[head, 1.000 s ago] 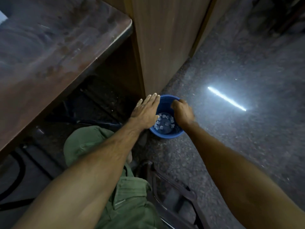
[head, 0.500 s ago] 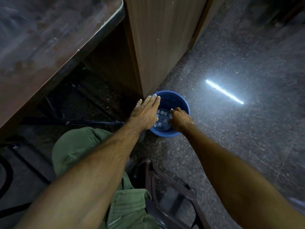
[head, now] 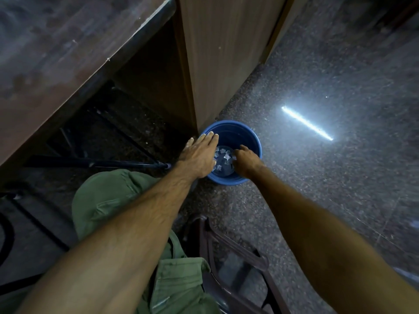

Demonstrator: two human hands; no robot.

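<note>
A blue plastic bucket stands on the speckled floor against the corner of a wooden panel. Several small pale paper scraps lie on its bottom. My left hand lies flat over the bucket's left rim with its fingers straight and together. My right hand hangs over the right side of the bucket's mouth, its fingers curled and bunched, pointing down towards the scraps. Whether anything sits between those fingertips is hidden.
A worn brown tabletop overhangs at upper left, with a black rod on the floor beneath it. The wooden panel rises behind the bucket. My knee in green trousers and a dark plastic chair are below. A light strip reflects on the floor.
My right hand has drawn back from the bucket's far rim to its near right side and dipped lower into the mouth. The left hand has stayed flat over the left rim.
</note>
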